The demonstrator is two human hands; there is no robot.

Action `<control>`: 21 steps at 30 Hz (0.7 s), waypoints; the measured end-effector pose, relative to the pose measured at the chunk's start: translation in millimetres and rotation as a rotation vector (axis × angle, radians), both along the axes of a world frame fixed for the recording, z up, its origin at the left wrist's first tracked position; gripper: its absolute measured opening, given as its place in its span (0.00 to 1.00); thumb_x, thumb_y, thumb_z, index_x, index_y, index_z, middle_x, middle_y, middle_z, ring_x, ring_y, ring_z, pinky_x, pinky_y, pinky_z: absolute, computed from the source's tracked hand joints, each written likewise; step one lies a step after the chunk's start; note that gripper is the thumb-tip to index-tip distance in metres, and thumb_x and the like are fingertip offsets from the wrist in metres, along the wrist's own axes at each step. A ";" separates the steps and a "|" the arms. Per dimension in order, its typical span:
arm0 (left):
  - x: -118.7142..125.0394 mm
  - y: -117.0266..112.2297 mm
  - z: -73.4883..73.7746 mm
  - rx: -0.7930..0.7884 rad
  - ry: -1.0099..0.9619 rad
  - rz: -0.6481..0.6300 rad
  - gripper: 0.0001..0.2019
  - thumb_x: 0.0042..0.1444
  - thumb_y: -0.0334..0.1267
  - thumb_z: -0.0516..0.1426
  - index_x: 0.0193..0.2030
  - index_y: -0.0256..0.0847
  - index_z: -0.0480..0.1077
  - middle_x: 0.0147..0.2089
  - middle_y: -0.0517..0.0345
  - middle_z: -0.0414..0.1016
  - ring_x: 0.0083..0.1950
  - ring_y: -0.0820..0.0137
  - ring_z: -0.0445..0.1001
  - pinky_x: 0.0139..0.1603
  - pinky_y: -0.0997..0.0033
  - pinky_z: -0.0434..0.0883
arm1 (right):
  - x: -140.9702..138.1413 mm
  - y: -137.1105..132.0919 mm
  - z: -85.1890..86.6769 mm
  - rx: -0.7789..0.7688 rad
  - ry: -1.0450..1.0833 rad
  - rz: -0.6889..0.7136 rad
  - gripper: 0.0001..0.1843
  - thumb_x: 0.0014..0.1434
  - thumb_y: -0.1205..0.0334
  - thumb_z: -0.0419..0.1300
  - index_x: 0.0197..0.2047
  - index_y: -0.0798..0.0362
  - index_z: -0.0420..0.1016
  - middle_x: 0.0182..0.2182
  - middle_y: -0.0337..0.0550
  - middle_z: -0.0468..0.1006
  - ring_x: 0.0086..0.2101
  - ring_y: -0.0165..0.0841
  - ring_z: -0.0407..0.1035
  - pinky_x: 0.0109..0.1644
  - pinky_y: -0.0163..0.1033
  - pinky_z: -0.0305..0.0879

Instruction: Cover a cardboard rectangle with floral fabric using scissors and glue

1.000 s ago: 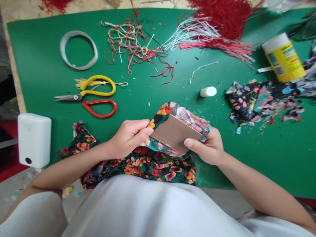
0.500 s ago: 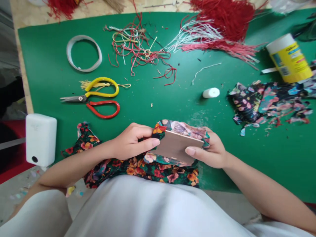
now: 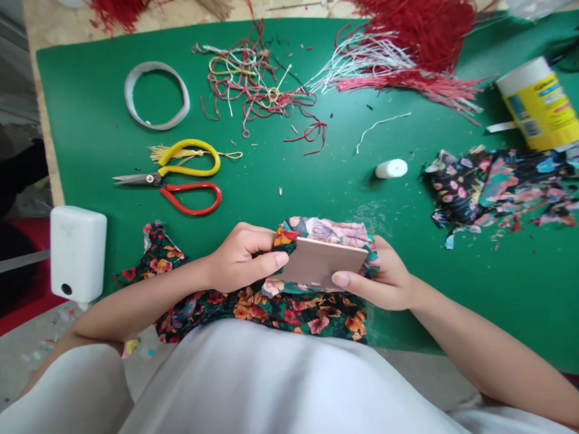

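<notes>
Between my hands is a flat brown board [image 3: 323, 264] with floral fabric [image 3: 337, 230] around its edges. My left hand [image 3: 246, 258] grips the left end, its thumb pressing a folded fabric corner with orange flowers onto the board. At the right end, my right hand [image 3: 384, 280] is closed on the board, thumb on the brown face and fingers hidden behind. A larger piece of dark floral fabric [image 3: 289, 310] lies under my hands along the table edge, against my shirt. The board's underside is out of sight.
On the green mat [image 3: 316, 181] lie scissors [image 3: 181, 178], a tape-like ring [image 3: 157, 96], tangled cords [image 3: 257, 84], a small white cylinder [image 3: 391, 169] and fabric scraps [image 3: 497, 184]. A yellow glue container [image 3: 540, 105] is at right, red tassels [image 3: 420, 36] behind, a white device [image 3: 78, 253] at left.
The board has shifted slightly left and tilted a little, with both hands still gripping it. The surroundings appear slightly shifted in view, most of them to the right.
</notes>
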State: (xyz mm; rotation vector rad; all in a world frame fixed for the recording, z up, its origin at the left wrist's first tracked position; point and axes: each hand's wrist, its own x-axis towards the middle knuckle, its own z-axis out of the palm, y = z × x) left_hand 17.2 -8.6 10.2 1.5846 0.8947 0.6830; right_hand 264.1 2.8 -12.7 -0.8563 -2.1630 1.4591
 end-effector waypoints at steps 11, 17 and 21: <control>-1.6 -1.4 -1.0 0.030 -0.017 -0.082 0.23 0.65 0.35 0.51 0.16 0.37 0.58 0.15 0.65 0.59 0.18 0.82 0.58 0.21 0.79 0.56 | -5.9 5.9 6.5 0.016 0.158 0.106 0.26 0.68 0.49 0.50 0.20 0.51 0.62 0.16 0.36 0.62 0.19 0.26 0.57 0.26 0.32 0.57; -3.7 -3.2 -5.6 0.006 -0.012 -0.162 0.24 0.66 0.39 0.50 0.17 0.38 0.57 0.16 0.62 0.60 0.20 0.78 0.61 0.24 0.75 0.58 | -8.3 3.7 3.1 -0.045 0.197 0.078 0.22 0.69 0.55 0.49 0.23 0.50 0.57 0.16 0.33 0.56 0.20 0.26 0.56 0.29 0.33 0.58; -2.2 -2.9 -6.8 -0.003 0.020 -0.271 0.24 0.65 0.44 0.48 0.18 0.40 0.55 0.17 0.58 0.61 0.23 0.74 0.61 0.28 0.71 0.59 | -10.0 4.3 3.6 -0.057 0.256 0.124 0.20 0.69 0.59 0.49 0.25 0.50 0.57 0.18 0.34 0.59 0.22 0.27 0.58 0.31 0.33 0.59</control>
